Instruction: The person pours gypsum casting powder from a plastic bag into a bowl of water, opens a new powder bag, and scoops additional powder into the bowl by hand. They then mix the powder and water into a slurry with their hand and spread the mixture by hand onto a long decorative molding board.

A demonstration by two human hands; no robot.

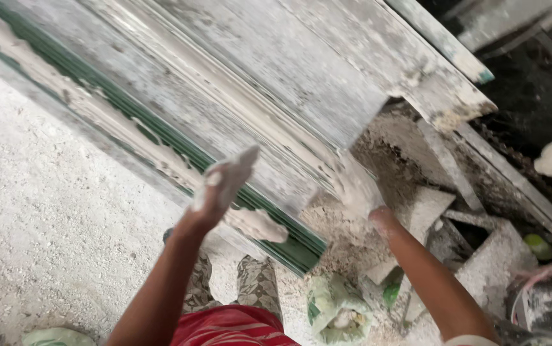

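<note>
A long plaster-caked mould [269,83] with a green edge runs diagonally from the upper left down to the middle. My left hand [221,186], white with plaster, is raised flat and open just above the mould's green lower edge. My right hand [356,189], thickly coated in wet plaster, presses against the mould's near end; its fingers are blurred into the plaster. A lump of wet plaster [256,224] clings to the green edge below my left hand.
A rough white floor [51,218] spreads to the left. Plaster-covered blocks [429,211] and rubble lie to the right, with a metal rail [506,179] beyond. A crumpled green bag [337,311] sits by my knees. A dirty bucket [548,304] stands at the bottom right.
</note>
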